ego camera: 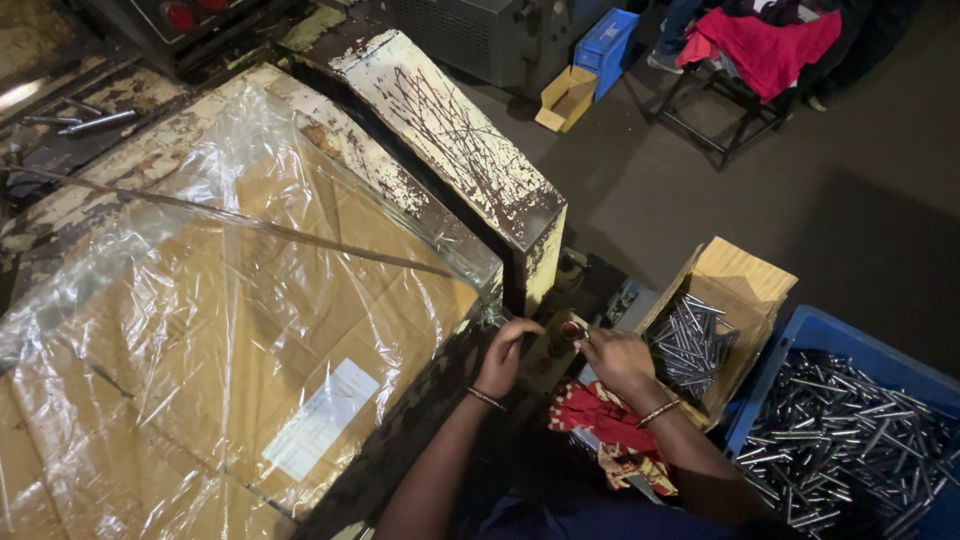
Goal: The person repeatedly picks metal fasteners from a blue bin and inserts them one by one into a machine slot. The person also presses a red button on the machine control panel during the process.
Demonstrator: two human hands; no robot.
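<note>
My left hand (506, 352) rests with curled fingers at the edge of the worn machine body (470, 150), beside a small round dark fixture (570, 330). My right hand (618, 358) hovers just right of that fixture, fingers pinched near it; whether it holds a small part I cannot tell. Both wrists wear thin bangles. A red patterned cloth (600, 425) lies on my lap under the hands.
A cardboard box (745, 285) of metal pins (690, 340) stands right of my hands. A blue crate (820, 335) of several more metal pins sits at far right. Clear plastic sheet over cardboard (230, 330) covers the left. A chair with red cloth (765, 45) stands far back.
</note>
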